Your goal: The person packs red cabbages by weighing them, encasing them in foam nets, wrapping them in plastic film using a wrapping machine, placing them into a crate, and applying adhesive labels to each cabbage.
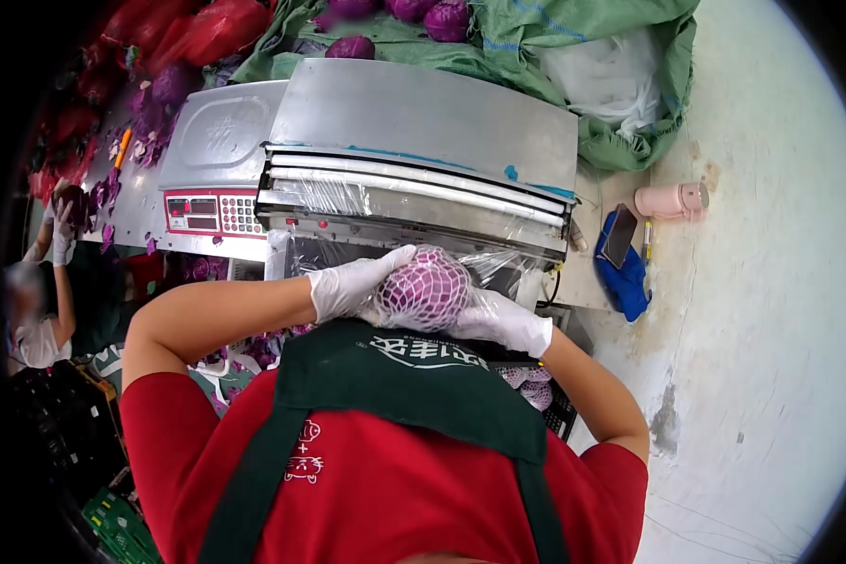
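A red cabbage [425, 289] in a white foam net sits between my gloved hands, close to the front of my apron. My left hand [352, 284] grips its left side, with the fingers reaching over toward the top. On the lower right side my right hand [500, 321] holds it; some of those fingers are hidden behind the cabbage. Clear plastic film [498, 265] stretches from the cabbage to the wrapping machine [423, 113] in front of me, which has a metal top and white rollers.
Left of the machine stands a weighing scale [224, 132] with a red keypad. Loose cabbages [446, 21] lie on green sacks behind. At right are a pink bottle [672, 200], a phone [618, 235] and a blue cloth [625, 287]. A co-worker's gloved hand [62, 230] holds a cabbage at far left.
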Available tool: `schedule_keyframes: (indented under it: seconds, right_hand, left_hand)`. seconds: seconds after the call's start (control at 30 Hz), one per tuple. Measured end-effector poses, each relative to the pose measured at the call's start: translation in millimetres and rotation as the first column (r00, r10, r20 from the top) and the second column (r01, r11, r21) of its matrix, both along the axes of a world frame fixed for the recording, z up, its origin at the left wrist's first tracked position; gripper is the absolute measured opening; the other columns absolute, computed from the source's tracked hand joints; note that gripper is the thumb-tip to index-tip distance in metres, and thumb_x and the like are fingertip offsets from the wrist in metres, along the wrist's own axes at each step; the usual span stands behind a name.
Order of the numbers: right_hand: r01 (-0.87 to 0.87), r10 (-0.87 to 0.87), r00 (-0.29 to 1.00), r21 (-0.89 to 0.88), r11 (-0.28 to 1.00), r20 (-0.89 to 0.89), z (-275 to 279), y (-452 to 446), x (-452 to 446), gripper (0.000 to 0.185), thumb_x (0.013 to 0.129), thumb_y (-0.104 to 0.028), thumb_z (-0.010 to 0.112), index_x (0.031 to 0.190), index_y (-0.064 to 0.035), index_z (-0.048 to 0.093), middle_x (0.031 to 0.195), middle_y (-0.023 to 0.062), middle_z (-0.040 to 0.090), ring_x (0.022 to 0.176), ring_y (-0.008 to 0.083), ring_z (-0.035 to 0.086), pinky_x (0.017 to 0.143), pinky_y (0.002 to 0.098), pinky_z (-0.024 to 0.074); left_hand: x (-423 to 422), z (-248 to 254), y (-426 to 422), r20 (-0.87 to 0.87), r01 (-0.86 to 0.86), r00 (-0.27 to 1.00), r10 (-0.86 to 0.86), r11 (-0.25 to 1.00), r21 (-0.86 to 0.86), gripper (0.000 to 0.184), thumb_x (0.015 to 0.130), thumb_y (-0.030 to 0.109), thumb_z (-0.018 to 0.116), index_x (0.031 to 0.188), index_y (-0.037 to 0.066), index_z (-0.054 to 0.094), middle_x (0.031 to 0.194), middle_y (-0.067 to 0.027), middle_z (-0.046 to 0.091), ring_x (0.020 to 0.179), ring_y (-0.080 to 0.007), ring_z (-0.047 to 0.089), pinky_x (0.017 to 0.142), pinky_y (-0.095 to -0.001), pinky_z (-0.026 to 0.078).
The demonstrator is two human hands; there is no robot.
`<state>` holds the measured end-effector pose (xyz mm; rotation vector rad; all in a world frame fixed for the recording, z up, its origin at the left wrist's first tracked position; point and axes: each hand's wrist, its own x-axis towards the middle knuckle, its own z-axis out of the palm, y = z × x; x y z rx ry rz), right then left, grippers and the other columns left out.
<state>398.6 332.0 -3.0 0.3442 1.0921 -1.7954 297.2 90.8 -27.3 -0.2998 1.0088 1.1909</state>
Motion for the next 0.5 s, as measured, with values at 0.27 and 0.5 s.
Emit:
schedule_keyframes:
  seconds: [0.27,0.5]
  right_hand:
    - [0.508,-0.495,0.857,0.074,0.858,-0.143,23,-10,51,0.057,0.094,-0.021,0.056,0.142,-0.0001,0.033,0.129,0.0187,0.051,0.12,0.0247,0.052,0.103,0.0346,0.0412]
    - [0.679,-0.541,0.733,0.393,0.62,-0.412,-7,-16,88,0.033,0.101,-0.024,0.044,0.098,0.0022,0.064,0.072,0.0042,0.064,0.061,0.0108,0.06,0.061,0.0235,0.0498]
  left_hand:
    - [49,30,-73,-0.992,0.029,0.1,-0.079,0.997,-0.076,0.028,0.081,0.022,0.071,0.102,0.005,0.065,0.103,-0.0142,0.064,0.092,-0.0262,0.063,0.081,-0.0348,0.05]
    - [63,33,-53,-0.547,-0.624,0.572,0.612,0.757,0.194,0.027,0.1,0.036,0.046,0.086,0.014,0.051,0.068,0.0051,0.045,0.06,-0.006,0.044,0.058,-0.0219,0.04]
